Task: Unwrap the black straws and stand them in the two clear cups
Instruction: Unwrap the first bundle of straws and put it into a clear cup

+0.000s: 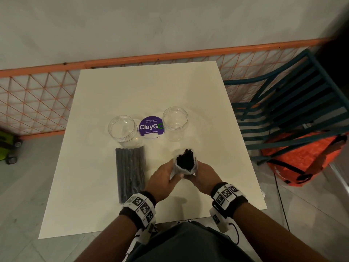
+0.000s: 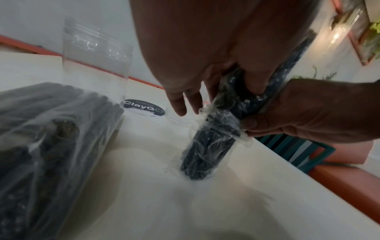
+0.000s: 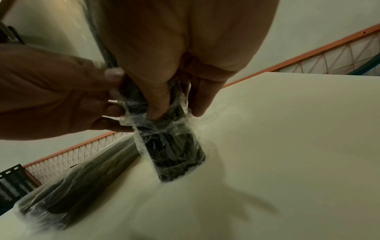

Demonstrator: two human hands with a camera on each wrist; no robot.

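A bundle of black straws (image 1: 186,160) in clear plastic wrap stands upright on the white table (image 1: 132,87), its top end open. My left hand (image 1: 166,176) grips the wrap from the left and my right hand (image 1: 203,174) grips it from the right. The bundle's lower end (image 2: 202,160) touches the tabletop, with crumpled wrap around it (image 3: 174,155). A second wrapped pack of black straws (image 1: 130,173) lies flat to the left. Two clear cups stand behind, the left cup (image 1: 123,130) and the right cup (image 1: 175,122), both without straws.
A purple round ClayGo sticker (image 1: 151,126) lies between the cups. A teal slatted chair (image 1: 287,114) with an orange bag (image 1: 306,156) stands right of the table. An orange mesh fence (image 1: 37,103) runs behind.
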